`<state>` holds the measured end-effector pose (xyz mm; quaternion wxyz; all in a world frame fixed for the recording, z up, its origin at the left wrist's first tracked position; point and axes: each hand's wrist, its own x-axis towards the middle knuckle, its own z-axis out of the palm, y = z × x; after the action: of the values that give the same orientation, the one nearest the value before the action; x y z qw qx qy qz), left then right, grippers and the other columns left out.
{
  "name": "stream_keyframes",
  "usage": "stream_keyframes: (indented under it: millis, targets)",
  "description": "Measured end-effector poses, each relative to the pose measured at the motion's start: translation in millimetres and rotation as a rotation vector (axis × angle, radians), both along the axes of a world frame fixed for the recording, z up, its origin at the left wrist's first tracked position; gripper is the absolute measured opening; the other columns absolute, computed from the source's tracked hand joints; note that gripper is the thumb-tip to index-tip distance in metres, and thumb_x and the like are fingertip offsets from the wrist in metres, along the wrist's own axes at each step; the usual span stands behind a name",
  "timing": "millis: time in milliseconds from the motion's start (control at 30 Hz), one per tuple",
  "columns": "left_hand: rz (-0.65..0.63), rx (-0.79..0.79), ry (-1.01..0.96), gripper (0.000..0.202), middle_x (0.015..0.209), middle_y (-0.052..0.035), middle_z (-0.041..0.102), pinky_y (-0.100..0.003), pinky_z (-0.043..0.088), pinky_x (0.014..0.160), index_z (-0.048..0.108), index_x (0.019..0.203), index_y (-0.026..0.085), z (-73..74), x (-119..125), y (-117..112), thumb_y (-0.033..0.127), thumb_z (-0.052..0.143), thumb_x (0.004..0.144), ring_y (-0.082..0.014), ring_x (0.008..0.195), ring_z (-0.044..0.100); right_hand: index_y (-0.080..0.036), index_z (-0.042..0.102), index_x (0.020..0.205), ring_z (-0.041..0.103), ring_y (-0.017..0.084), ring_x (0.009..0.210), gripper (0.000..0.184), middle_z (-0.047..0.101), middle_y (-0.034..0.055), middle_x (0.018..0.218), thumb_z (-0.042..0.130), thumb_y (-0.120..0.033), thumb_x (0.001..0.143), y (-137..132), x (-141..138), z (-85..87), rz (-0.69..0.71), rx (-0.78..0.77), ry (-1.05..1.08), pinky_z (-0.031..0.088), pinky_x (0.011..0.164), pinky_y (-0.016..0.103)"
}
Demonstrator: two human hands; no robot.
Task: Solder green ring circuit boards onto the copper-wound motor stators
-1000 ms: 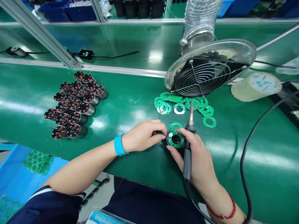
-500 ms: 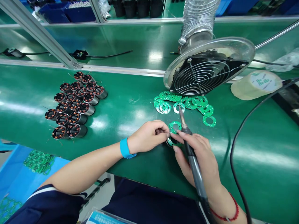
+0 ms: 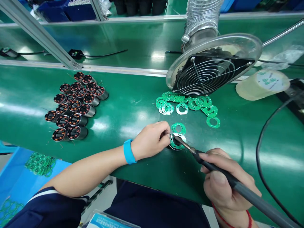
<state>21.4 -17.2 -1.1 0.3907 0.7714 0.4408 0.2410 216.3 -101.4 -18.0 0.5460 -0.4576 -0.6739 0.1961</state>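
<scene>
My right hand (image 3: 230, 180) is wrapped round a soldering iron (image 3: 213, 169). Its tip points left, over a ring-shaped green circuit board (image 3: 182, 138) that lies on top of a round metal part mostly hidden beneath it. At the left edge of that board, my left hand (image 3: 153, 137) has its fingers pinched together; whatever they hold is hidden. Just behind, a second green ring board (image 3: 178, 128) lies on the bench. More ring boards (image 3: 168, 109) are spread in overlapping piles under the fan.
Several metal motor stators with copper windings (image 3: 83, 110) stand in a group at left. A fume extractor fan (image 3: 204, 76) hangs over the back. At right are a roll of tape (image 3: 261, 85) and a black cable (image 3: 258, 145). A blue bin (image 3: 14, 171) holds more boards.
My right hand has moved right and toward me, away from the board's edge. The soldering iron has swung down, its tip now at the board. My left hand has barely shifted.
</scene>
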Motion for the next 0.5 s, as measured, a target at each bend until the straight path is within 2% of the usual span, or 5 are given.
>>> stream_keyframes:
  millis: [100, 267, 400, 500]
  targets:
    - [-0.017, 0.038, 0.035, 0.016, 0.061, 0.0059, 0.044, -0.022, 0.032, 0.055, 0.042, 0.068, 0.019, 0.4, -0.1, -0.7, 0.004, 0.045, 0.074, -0.0094, 0.056, 0.04, -0.019, 0.069, 0.107, 0.056, 0.017, 0.061, 0.024, 0.067, 0.0041, 0.077, 0.052, -0.022, 0.091, 2.9, -1.5, 2.4, 0.028, -0.002, 0.01, 0.046, 0.059, 0.036]
    - [-0.048, 0.115, 0.095, 0.014, 0.064, 0.0045, 0.045, -0.023, 0.032, 0.055, 0.042, 0.07, 0.019, 1.9, 0.5, -0.6, 0.007, 0.045, 0.077, -0.01, 0.058, 0.04, -0.02, 0.069, 0.108, 0.055, 0.017, 0.058, 0.025, 0.064, 0.0025, 0.069, 0.051, -0.022, 0.091, 4.1, -1.9, 3.1, 0.03, 0.01, 0.003, 0.046, 0.057, 0.036]
    - [-0.059, 0.165, 0.193, 0.013, 0.066, 0.0029, 0.048, -0.024, 0.035, 0.057, 0.043, 0.071, 0.019, 2.6, 1.6, -0.7, 0.008, 0.043, 0.078, -0.0115, 0.06, 0.042, -0.019, 0.069, 0.107, 0.057, 0.017, 0.061, 0.024, 0.067, 0.0041, 0.076, 0.052, -0.019, 0.09, 3.2, -2.4, 3.7, 0.047, -0.009, -0.004, 0.046, 0.058, 0.036]
    - [-0.071, 0.21, 0.258, 0.013, 0.067, 0.0016, 0.051, -0.025, 0.037, 0.058, 0.044, 0.071, 0.019, 3.1, 2.3, -1.2, 0.008, 0.042, 0.078, -0.0125, 0.061, 0.044, -0.019, 0.069, 0.109, 0.056, 0.017, 0.06, 0.026, 0.066, 0.0032, 0.074, 0.052, -0.018, 0.09, 3.2, -3.0, 4.1, 0.042, -0.006, 0.018, 0.046, 0.058, 0.036]
